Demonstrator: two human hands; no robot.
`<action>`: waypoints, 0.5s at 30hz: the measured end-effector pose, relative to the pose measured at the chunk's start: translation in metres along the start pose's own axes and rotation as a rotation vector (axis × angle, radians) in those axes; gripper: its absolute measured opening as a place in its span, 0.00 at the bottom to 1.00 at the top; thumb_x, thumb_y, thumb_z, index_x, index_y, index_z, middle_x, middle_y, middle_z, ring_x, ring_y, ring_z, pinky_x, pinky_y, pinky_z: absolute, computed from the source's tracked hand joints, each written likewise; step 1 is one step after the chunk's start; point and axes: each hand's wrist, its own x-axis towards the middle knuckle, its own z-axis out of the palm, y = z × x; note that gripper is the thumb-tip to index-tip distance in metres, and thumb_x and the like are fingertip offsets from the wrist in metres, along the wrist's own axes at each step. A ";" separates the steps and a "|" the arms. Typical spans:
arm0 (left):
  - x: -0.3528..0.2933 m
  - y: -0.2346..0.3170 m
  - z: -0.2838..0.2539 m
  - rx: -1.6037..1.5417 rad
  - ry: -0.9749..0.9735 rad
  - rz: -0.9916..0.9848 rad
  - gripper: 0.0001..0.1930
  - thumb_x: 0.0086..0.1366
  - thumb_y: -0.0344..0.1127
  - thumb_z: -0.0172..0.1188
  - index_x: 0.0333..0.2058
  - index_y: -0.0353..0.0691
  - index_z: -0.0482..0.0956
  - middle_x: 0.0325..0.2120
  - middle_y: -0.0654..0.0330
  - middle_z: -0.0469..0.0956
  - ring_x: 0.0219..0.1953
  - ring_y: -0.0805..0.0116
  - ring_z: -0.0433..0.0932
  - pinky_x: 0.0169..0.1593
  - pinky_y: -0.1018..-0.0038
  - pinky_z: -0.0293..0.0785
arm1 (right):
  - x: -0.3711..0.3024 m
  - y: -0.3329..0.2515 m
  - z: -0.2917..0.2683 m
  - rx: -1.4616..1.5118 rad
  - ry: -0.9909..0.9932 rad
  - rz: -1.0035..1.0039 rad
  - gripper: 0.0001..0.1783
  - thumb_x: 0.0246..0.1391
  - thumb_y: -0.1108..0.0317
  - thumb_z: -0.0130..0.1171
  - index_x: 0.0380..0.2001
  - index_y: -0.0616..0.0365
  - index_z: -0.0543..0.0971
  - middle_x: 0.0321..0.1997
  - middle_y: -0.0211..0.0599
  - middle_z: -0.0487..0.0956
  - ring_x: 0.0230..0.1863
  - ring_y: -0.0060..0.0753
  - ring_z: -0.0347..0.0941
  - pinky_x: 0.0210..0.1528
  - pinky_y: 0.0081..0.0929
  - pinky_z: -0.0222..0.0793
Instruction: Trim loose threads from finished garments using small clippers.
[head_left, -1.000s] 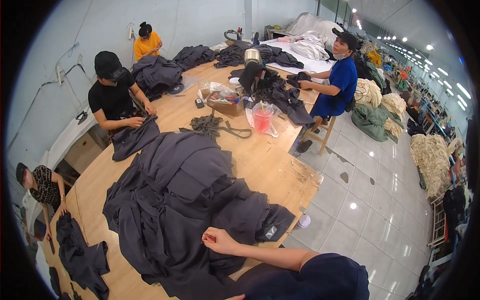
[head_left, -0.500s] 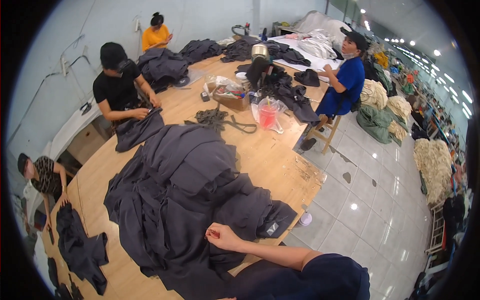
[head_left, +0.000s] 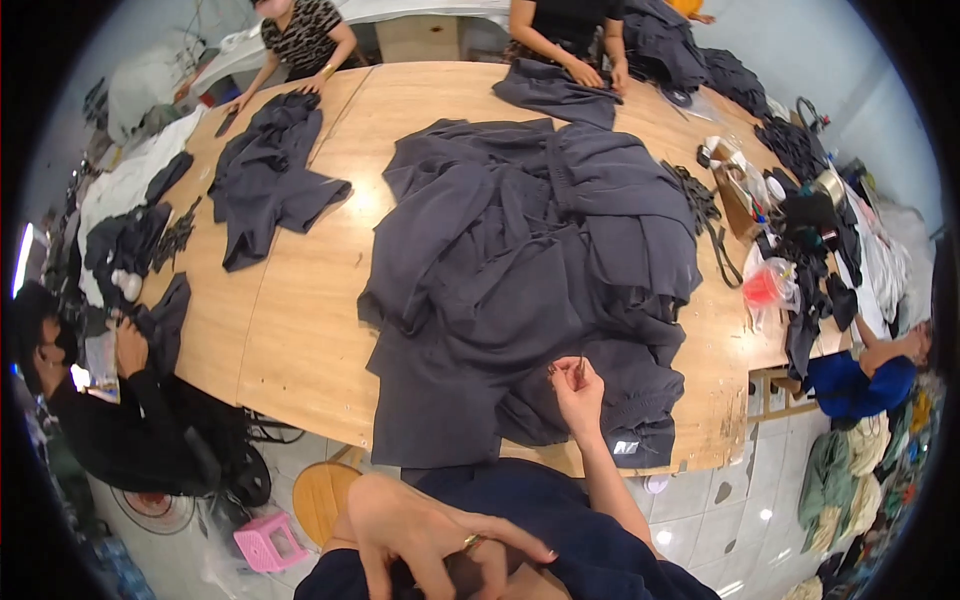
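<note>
A large heap of dark grey garments (head_left: 480, 250) with gathered elastic waistbands covers the middle of the wooden table (head_left: 330, 330) in front of me. Over its near right part is my right hand (head_left: 577, 395), fingers pinched together; something small and dark shows at the fingertips, too small to name. Close to my body, short of the table edge, my left hand (head_left: 430, 530) hangs with spread, bent fingers, a ring on one of them. Nothing shows in its grasp. Beside my right forearm, a folded garment end carries a pale label (head_left: 626, 448).
Co-workers handle dark garments at the far side and at left. Right of the heap lie dark straps (head_left: 722, 255), a cardboard box (head_left: 735, 200) and a bagged red drink (head_left: 765, 287). A round wooden stool (head_left: 325, 500) and a pink plastic stool (head_left: 270, 540) stand below the table's near edge.
My view has swung to the left, bringing more of the table's left side into sight. My left hand has come up into view with fingers spread. The right hand stays pinched by the heap.
</note>
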 end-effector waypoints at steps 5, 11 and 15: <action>0.001 0.002 0.007 0.108 0.058 -0.145 0.23 0.55 0.56 0.62 0.34 0.39 0.82 0.37 0.47 0.73 0.52 0.39 0.64 0.60 0.36 0.39 | 0.001 -0.014 0.006 0.018 -0.010 -0.001 0.02 0.51 0.79 0.57 0.29 0.64 0.74 0.18 0.18 0.63 0.22 0.10 0.65 0.28 0.12 0.64; -0.003 -0.016 -0.018 0.214 0.262 0.100 0.21 0.62 0.45 0.60 0.47 0.33 0.73 0.40 0.53 0.72 0.48 0.64 0.71 0.57 0.66 0.64 | 0.054 -0.055 0.039 -0.179 -0.046 -0.413 0.03 0.47 0.80 0.58 0.26 0.66 0.74 0.25 0.33 0.71 0.21 0.18 0.63 0.25 0.16 0.59; -0.048 -0.083 -0.042 0.221 1.337 -0.332 0.11 0.58 0.29 0.64 0.37 0.37 0.72 0.37 0.58 0.72 0.39 0.66 0.77 0.44 0.74 0.72 | 0.115 -0.052 0.055 -0.367 -0.078 -0.721 0.06 0.38 0.77 0.59 0.24 0.62 0.74 0.42 0.41 0.74 0.46 0.46 0.69 0.50 0.39 0.63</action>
